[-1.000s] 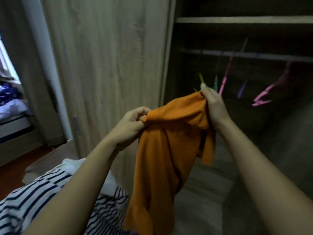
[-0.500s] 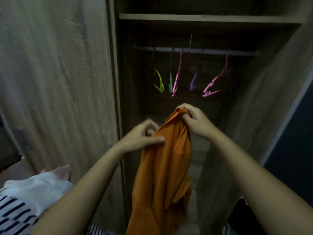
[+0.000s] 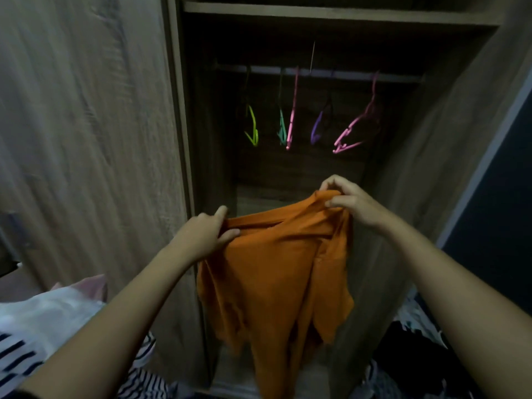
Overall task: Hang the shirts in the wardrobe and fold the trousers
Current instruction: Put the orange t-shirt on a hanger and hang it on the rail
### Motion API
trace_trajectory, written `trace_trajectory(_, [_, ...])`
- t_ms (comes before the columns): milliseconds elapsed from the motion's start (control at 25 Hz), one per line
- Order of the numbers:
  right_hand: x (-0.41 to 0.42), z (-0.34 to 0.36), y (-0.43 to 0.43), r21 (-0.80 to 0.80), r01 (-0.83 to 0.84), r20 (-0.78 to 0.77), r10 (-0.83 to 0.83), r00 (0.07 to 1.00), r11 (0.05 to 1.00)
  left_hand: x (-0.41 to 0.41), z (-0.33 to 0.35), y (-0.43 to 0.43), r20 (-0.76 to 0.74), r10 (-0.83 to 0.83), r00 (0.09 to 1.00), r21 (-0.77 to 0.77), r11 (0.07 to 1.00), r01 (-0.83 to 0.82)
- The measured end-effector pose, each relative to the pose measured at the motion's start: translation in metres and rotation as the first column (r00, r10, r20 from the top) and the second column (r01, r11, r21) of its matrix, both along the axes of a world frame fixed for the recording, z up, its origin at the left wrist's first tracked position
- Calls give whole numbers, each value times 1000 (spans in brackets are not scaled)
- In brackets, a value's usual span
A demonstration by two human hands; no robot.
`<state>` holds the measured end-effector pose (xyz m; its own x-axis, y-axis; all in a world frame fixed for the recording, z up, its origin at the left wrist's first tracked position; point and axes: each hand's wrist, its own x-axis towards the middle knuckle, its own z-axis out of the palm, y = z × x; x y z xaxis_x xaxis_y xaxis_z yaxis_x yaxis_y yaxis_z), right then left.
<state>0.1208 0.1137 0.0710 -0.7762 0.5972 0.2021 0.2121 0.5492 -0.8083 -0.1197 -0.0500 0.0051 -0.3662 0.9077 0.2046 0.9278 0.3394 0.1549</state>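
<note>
Both hands pinch shirt (image 3: 276, 272) top edge, left hand (image 3: 205, 234) lower, right hand (image 3: 349, 201) higher, spreading it (for hanger (image 3: 290, 110), upper centre).

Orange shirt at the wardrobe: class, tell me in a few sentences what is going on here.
A person holds an orange shirt up in front of the open wardrobe. The left hand grips one side of its top edge and the right hand pinches the other side, higher up. The rest of the shirt hangs loosely. Several coloured hangers hang bare on the rail inside, so the shirt is not yet hung. A striped garment lies at the lower left.
</note>
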Motion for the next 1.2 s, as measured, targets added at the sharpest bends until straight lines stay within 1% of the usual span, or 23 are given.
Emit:
trace_trajectory(40, [4, -3, 4, 22, 53, 24, -54, 998, 998, 1, 5, 1, -33, 7, 999, -2, 1000, -7])
trace_trajectory(120, [9, -10, 7, 156, 223, 86, -238, 967, 962, 8, 15, 4, -115, 15, 993, 15, 1000, -13])
trace_trajectory(160, [10, -12, 7, 209, 304, 85, -326, 941, 930, 14, 20, 5, -153, 14, 988, 47, 999, -7])
trace_trajectory(240, [9, -14, 3, 250, 382, 80, -412, 907, 890, 24, 27, 8, -155, 44, 987, 172, 985, -17])
trace_trajectory(280, [10, -14, 2, 264, 363, 90, -397, 913, 894, 26, 30, 9, -115, 78, 990, 251, 967, -47])
trace_trajectory(360, [13, -12, 2, 226, 216, 75, -239, 968, 950, 21, 37, 9, 4, 125, 992, 399, 909, -116])
trace_trajectory(440, [19, -9, 1, 155, 88, 38, -95, 995, 984, 13, 36, 12, 91, 124, 988, 473, 868, -153])
trace_trajectory(520, [25, -8, 1, 146, 12, 116, -29, 993, 989, 10, 31, 15, 53, 142, 988, 413, 898, -151])
trace_trajectory(600, [28, -12, 1, 163, -20, 182, -11, 983, 987, 7, 27, 15, 45, 128, 991, 356, 925, -136])
trace_trajectory(680, [27, -15, 4, 211, 22, 166, -58, 984, 977, 2, 32, 16, 60, 75, 995, 387, 918, -93])
trace_trajectory(720, [25, -15, 5, 244, 46, 182, -92, 979, 969, -1, 35, 18, 41, 55, 998, 392, 917, -67])
trace_trajectory(760, [22, -13, 6, 298, 49, 232, -123, 965, 953, -2, 37, 21, 11, 48, 999, 365, 930, -49])
trace_trajectory(840, [11, -10, 5, 387, 38, 379, -197, 904, 921, -1, 40, 26, -56, 24, 998, 227, 974, -11])
trace_trajectory(880, [7, -9, 3, 385, 82, 412, -251, 876, 919, 0, 40, 27, -85, -11, 996, 151, 988, 23])
trace_trajectory(920, [2, -6, 1, 360, 159, 407, -308, 860, 919, -1, 40, 28, -99, -57, 993, 97, 993, 67])
trace_trajectory(1000, [-3, -3, -3, 324, 311, 334, -415, 846, 893, -13, 41, 25, -135, -114, 984, 27, 993, 118])
trace_trajectory(1040, [-5, -3, -3, 330, 356, 310, -457, 834, 874, -20, 40, 23, -215, -102, 971, -15, 995, 101])
trace_trajectory(1120, [-12, -2, -9, 346, 398, 317, -505, 803, 850, -30, 34, 20, -406, -33, 913, -68, 998, 6])
trace_trajectory(1160, [-16, -2, -13, 356, 403, 334, -518, 788, 843, -32, 30, 18, -446, 9, 895, -64, 997, -42])
trace_trajectory(1200, [-21, -1, -17, 369, 403, 351, -528, 774, 837, -32, 27, 17, -445, 57, 894, -46, 995, -86])
